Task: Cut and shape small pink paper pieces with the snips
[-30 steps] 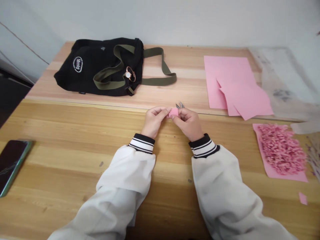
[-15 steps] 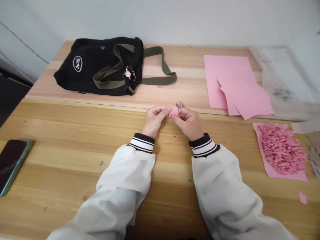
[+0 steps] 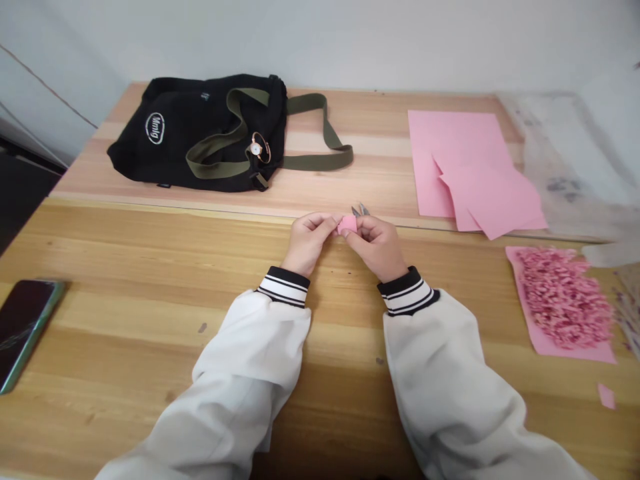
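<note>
A small piece of pink paper (image 3: 349, 223) is held up between both hands near the seam of the wooden table. My right hand (image 3: 377, 245) pinches it from the right, thumb in front and fingers curled behind. At the paper's left edge, the thumb and forefinger of my left hand (image 3: 309, 241) are pinched together on it. Metal scissors (image 3: 360, 210) lie just behind the paper, only their tips showing.
A black bag (image 3: 170, 153) with green straps lies at back left, a watch (image 3: 257, 148) on it. Pink sheets (image 3: 465, 140) and a plastic bag (image 3: 575, 160) lie at back right. Shredded pink paper (image 3: 565, 300) is piled at right, a phone (image 3: 25, 320) at left.
My left thumb and forefinger have shifted very slightly at the paper's left edge, and that edge looks a little different. Everything else stays in place.
</note>
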A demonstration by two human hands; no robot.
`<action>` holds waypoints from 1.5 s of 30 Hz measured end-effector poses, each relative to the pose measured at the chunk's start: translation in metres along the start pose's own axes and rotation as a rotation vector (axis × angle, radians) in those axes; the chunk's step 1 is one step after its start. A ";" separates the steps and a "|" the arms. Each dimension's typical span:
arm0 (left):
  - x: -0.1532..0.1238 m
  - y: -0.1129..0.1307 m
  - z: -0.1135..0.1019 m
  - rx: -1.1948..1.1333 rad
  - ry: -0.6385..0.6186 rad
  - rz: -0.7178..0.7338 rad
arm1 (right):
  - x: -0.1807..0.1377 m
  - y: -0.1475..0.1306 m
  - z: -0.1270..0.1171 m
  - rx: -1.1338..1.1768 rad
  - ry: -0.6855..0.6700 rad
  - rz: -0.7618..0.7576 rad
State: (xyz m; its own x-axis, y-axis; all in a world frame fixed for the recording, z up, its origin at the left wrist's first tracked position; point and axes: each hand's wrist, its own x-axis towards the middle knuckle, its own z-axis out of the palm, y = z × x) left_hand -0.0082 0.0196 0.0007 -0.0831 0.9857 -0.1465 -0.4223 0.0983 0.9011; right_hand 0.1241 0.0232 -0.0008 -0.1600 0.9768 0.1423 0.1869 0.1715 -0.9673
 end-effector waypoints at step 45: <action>0.000 0.002 0.002 -0.052 -0.021 0.000 | 0.000 0.000 -0.001 -0.002 -0.016 -0.013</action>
State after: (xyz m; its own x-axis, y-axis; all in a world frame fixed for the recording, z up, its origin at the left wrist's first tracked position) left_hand -0.0075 0.0196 0.0034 -0.0643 0.9885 -0.1370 -0.4689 0.0912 0.8785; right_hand 0.1251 0.0235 -0.0009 -0.1779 0.9724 0.1512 0.1863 0.1842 -0.9651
